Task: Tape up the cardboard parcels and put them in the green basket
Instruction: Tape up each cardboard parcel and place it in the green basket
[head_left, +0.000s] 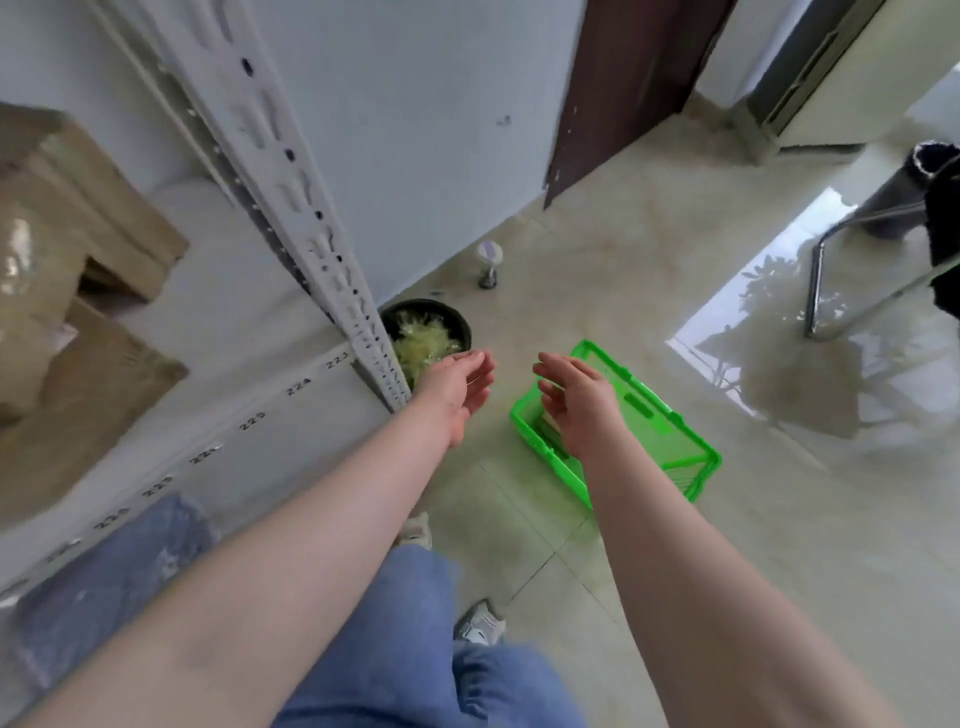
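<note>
Green basket: bright green rectangular plastic basket (649, 415) with slotted walls and a raised rim; it stands on the floor at about 3 o'clock from frame centre. No parcel is visible inside it; the right hand covers part of the interior.
Cardboard parcels: brown cardboard parcels (78, 249) lie stacked on the white counter (234, 332) at 9 o'clock, well apart from the basket. Glossy clear tape shows on one; the flaps cannot be made out.
Left hand: bare left hand (460, 387), extended forward at centre frame; grip open, fingers straight, holding nothing.
Right hand: bare right hand (576, 402), extended above the near-left part of the basket; grip open, fingers loosely curled, holding nothing. The two hands face each other, apart.
Counter edge: printed numbers run along the front strip; a white perforated metal upright (291, 171) rises at 11 o'clock.
Round bin: black round bin (431, 332) holding pale yellow shredded material, on the floor just beyond the left hand.
Floor: glossy beige tiled floor (597, 270).
</note>
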